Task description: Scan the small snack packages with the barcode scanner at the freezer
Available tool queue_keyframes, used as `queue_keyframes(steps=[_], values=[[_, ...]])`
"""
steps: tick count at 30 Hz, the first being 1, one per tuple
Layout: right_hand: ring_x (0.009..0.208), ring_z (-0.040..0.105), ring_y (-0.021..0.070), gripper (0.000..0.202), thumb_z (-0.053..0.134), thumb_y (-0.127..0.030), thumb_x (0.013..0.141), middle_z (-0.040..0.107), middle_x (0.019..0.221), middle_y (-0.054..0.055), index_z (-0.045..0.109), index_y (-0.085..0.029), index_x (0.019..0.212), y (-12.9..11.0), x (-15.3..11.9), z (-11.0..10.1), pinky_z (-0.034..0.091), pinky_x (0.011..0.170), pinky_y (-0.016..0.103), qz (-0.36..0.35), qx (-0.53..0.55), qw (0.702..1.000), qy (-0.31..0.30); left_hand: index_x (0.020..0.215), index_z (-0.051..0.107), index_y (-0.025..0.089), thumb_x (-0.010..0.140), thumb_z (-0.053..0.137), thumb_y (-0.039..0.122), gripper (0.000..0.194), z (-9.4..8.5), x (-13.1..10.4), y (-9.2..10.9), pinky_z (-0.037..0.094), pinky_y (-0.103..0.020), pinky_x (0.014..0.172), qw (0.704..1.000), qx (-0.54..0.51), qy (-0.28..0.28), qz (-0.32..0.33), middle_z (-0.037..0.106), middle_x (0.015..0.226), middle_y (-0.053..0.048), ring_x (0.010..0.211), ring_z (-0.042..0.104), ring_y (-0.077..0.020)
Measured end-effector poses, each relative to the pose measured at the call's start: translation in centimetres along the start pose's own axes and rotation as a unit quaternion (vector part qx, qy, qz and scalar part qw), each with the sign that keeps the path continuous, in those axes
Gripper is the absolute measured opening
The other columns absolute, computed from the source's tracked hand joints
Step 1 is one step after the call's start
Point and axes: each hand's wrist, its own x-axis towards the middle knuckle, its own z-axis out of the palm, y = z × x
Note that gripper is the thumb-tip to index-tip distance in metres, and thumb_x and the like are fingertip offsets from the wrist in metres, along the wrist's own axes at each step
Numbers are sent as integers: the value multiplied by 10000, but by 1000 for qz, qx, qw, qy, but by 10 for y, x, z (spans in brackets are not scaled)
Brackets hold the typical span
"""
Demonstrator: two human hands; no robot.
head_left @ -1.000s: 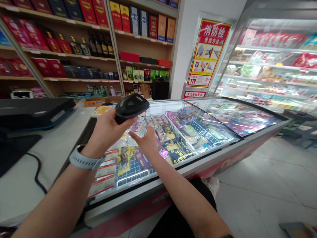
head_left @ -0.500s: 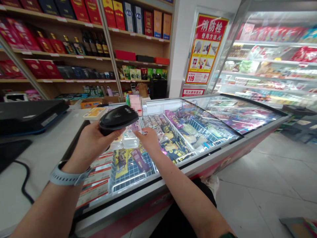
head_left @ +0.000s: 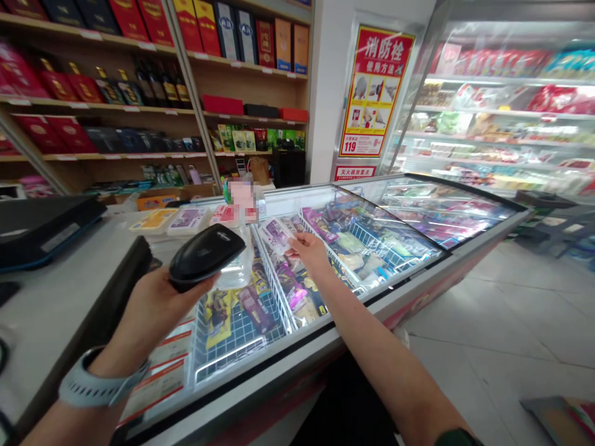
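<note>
Readable signs in the shop

On the red and yellow poster (head_left: pixel 374 93) fixed to the white wall, the heading 消防栓 is printed in large characters, with 使用方法 in smaller characters beneath it, and the number 119 is shown at its lower left corner. On the small red-lettered plate (head_left: pixel 355 171) just below the poster, 灭火器放置点 can be read. A small pale logo is seen on the black scanner (head_left: pixel 206 255), but its letters are too small to be made out. Print on the boxes on the shelves (head_left: pixel 242 37), on the price strips and on the packets in the freezer (head_left: pixel 372 241) is too small or blurred to be read.
</note>
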Motion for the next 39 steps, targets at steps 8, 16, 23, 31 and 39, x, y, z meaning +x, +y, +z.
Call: queue_keyframes(steps=[8,16,23,31,39], values=[[725,724,193,276,640,-342,819,739,797,29,696,-166,1024,18,16,-38,582,733,334,-99,-93,989,63,856,680,227,624,648,600,441,13,-15,2,520,-339,622,994,69,-15,83,724,723,-27,694,682,-269],[849,699,196,244,632,-304,865,755,940,68,723,-172,1049,23,10,-38,552,854,360,-171,-185,965,74,930,648,280,687,639,584,389,13,-22,4,512,-322,621,989,88,20,115,707,808,1,773,667,-256],[887,698,189,231,646,-295,857,757,961,58,731,-173,1033,16,4,-34,545,891,341,-168,-175,967,73,816,637,242,685,638,537,323,18,-17,-7,488,-340,636,982,110,20,153,649,708,-12,682,648,-242],[852,694,182,220,652,-290,850,757,931,46,732,-177,1021,20,2,-30,545,866,329,-169,-180,967,62,767,621,246,667,623,539,310,21,-15,-1,485,-335,659,982,128,25,134,638,685,-8,671,638,-237],[871,698,187,212,650,-304,855,757,951,37,736,-197,1017,20,0,-30,542,867,332,-169,-200,963,56,774,619,249,667,604,554,324,23,-17,4,485,-348,645,984,123,32,125,650,720,-19,656,630,-244]])
